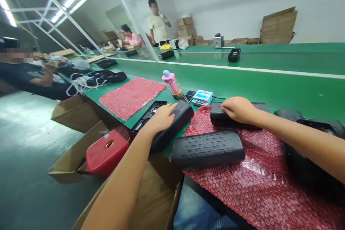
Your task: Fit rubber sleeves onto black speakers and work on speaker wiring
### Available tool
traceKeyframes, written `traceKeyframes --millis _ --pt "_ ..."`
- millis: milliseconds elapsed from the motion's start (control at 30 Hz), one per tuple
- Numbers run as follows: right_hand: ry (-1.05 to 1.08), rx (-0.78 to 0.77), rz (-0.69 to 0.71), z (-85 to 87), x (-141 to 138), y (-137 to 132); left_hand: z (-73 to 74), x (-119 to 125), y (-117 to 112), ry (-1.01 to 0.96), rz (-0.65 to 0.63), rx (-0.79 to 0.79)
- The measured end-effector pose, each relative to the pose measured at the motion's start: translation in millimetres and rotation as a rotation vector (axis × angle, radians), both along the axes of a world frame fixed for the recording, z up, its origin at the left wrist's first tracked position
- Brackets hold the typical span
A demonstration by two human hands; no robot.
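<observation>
My left hand (162,118) lies on a black speaker casing (179,120), its fingers stretched out over the top. Beside that casing is an open black shell with a round driver (155,109). My right hand (238,109) is closed on the edge of another black speaker casing (217,115), fingers curled; its fingertips are partly hidden. Between my arms, a third black casing with a brick-like pattern (207,148) rests on red bubble wrap (258,179). My right forearm crosses above more black casings (289,115) at the right.
Behind the casings stand a light-blue device (202,97), a phone (188,96) and a pink-lidded bottle (172,85). Another bubble-wrap sheet (132,97) covers the green bench (296,93). At lower left, a cardboard box (67,151) holds a red casing (107,149). Several people sit or stand beyond.
</observation>
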State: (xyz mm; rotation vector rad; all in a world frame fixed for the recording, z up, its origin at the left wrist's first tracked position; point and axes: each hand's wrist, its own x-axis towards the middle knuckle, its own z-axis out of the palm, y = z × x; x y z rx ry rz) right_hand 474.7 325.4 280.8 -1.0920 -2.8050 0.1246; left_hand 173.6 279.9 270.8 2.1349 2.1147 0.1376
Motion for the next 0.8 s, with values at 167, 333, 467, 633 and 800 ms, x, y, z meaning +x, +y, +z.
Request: traceKeyframes --millis 167,333,467,633,800 --pt "0.021 -0.066 0.291 -1.1 -26.8 -76.4 -14.4 -37.9 -28.8 -0.021 0.081 -0.099" --pt "-0.123 -0.081 0.323 -16.0 -48.5 -97.6 -24.2 -54.9 -31.0 -0.073 0.067 -0.125" --pt "-0.122 -0.157 0.297 -14.0 -55.0 -79.6 -23.9 -66.5 -22.2 -0.113 0.049 -0.126" --pt "-0.09 -0.244 0.294 -10.2 -57.0 -61.5 -23.6 -73.3 -11.7 -0.137 0.094 -0.172" --pt "-0.087 -0.229 0.242 -11.7 -63.4 -58.8 -18.8 -75.3 -5.9 -0.156 0.167 -0.203"
